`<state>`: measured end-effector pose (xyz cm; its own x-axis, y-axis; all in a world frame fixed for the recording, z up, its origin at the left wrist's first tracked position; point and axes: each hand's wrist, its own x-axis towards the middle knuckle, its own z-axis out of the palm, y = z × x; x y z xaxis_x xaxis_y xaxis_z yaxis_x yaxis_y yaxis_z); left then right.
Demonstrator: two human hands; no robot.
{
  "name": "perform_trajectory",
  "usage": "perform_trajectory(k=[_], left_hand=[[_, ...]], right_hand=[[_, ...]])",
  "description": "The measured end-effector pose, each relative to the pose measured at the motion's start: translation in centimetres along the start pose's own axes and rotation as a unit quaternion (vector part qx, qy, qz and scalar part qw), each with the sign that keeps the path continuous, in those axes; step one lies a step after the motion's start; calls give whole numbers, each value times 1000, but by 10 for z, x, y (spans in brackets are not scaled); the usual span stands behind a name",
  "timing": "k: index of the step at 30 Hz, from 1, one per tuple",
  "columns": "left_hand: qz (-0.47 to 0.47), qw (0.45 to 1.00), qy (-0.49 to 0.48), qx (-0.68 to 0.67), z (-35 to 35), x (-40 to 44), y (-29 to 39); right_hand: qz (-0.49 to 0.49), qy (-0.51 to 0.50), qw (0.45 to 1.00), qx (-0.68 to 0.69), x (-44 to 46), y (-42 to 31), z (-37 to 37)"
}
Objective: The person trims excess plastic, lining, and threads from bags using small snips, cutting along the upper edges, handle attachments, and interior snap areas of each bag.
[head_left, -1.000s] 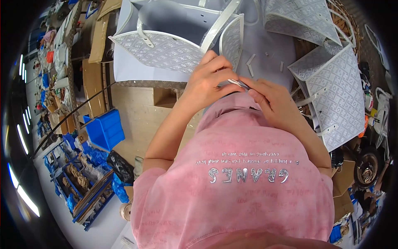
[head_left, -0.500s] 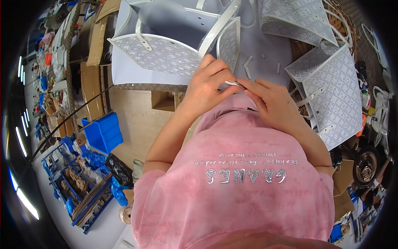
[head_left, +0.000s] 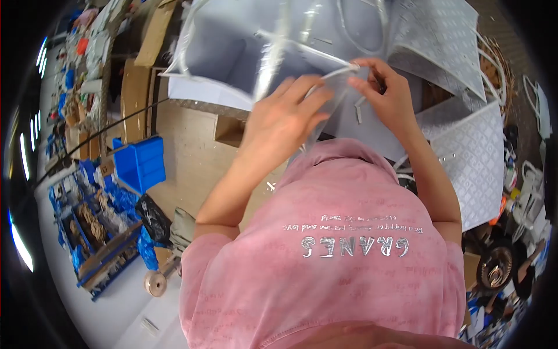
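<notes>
My left hand (head_left: 279, 123) is over the near side of a large pale patterned bag (head_left: 218, 90). Its fingers are slightly blurred and apart, with nothing visible between them. My right hand (head_left: 390, 96) has thumb and index finger pinched at the white edge of this bag, at its near right corner. Clear film wraps the bag's white handle (head_left: 272, 64), which is smeared by motion. The small white piece seen earlier between my hands cannot be made out.
A second patterned bag (head_left: 436, 35) lies at the upper right, and a third (head_left: 474, 168) stands below it. Small white strips (head_left: 358, 111) lie on the grey work surface. A blue bin (head_left: 139, 164) and a roll (head_left: 155, 283) are at the left.
My hands have parted: the right moved up and right to the bag's edge, the left shifted slightly left and down. The bag has tilted and its near panel moved. The whole view shifted slightly.
</notes>
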<state>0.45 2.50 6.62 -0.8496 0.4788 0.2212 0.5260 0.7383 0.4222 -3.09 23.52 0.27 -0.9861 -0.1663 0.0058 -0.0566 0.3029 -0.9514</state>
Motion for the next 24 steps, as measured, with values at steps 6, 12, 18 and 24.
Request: perform_trajectory(k=[6,12,18,24], left_hand=[[-2,995,68,-71,50,34,-17],[-30,981,31,-187,54,48,-34],[-51,975,18,-213,50,57,-39],[-52,980,0,-190,51,61,-43]], right_hand=[[-42,-22,998,45,12,13,3],[6,-97,995,2,18,1,-19],[-119,-147,963,-190,22,-6,-47],[-154,-154,940,-262,25,-8,-43]])
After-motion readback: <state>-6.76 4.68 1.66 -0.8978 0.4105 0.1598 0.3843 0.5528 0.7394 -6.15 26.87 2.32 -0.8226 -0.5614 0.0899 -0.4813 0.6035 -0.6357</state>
